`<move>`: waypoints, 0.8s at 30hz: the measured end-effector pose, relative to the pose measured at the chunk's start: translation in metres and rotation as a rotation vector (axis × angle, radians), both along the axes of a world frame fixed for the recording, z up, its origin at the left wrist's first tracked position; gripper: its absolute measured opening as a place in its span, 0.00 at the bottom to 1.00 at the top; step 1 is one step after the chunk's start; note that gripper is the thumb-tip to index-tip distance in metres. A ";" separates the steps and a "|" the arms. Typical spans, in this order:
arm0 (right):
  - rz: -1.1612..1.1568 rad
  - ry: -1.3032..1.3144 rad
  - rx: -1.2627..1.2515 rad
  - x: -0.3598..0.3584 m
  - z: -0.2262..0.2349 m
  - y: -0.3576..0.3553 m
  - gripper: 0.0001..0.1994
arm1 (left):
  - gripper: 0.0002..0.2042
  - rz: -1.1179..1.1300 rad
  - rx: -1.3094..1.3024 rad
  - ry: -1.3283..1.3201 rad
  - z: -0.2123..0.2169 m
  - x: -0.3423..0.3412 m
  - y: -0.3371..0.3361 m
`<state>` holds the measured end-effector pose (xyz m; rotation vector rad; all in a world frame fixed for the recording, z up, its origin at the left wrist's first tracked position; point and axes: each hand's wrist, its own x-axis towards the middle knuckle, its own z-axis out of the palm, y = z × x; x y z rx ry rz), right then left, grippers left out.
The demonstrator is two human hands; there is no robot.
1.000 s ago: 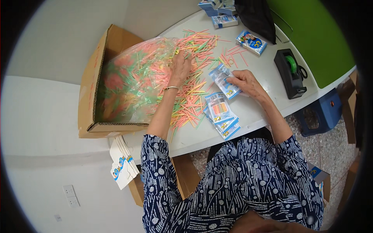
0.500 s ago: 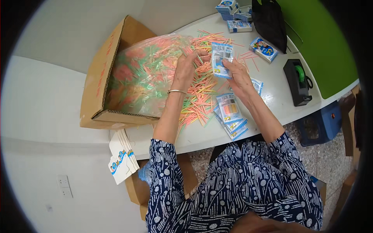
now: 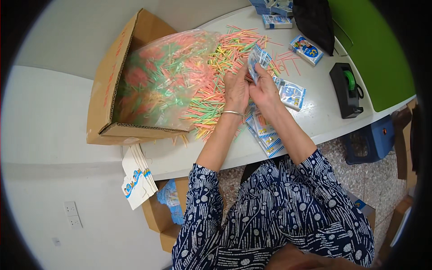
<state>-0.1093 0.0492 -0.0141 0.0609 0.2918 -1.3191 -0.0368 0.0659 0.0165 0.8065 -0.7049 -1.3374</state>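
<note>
My right hand (image 3: 264, 91) is closed on a small blue-and-white plastic packet (image 3: 259, 62), which it holds tilted. Close against it, my left hand (image 3: 236, 93) is closed at the packet's lower left side. A few thin pink sticks show between the two hands; the left fingertips are partly hidden. Beneath and left of them spreads a heap of thin pastel sticks (image 3: 204, 110) in pink, green and yellow. Filled flat packets (image 3: 268, 140) lie overlapping on the table below my right wrist, and another packet (image 3: 292, 94) lies to its right.
At left a cardboard box (image 3: 105, 90) lies on its side, with a clear bag (image 3: 157, 76) of sticks spilling from it. A tape dispenser (image 3: 345, 92), a small printed box (image 3: 306, 49) and a black bag (image 3: 315, 27) stand at right on the white table (image 3: 324, 121).
My left hand has moved right from the heap with sticks in it and now meets my right hand. The packet has tilted and turned edge-on, and the right hand has shifted slightly left.
</note>
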 end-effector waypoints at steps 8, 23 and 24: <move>0.002 0.084 -0.005 -0.005 0.005 -0.001 0.09 | 0.10 0.074 0.032 0.010 0.009 0.005 -0.002; 0.196 0.935 -0.458 -0.044 0.036 0.007 0.13 | 0.16 0.121 -0.197 -0.194 0.040 0.058 -0.028; 0.195 0.937 -0.454 -0.049 0.038 0.009 0.13 | 0.16 0.076 -0.199 -0.116 0.047 0.060 -0.029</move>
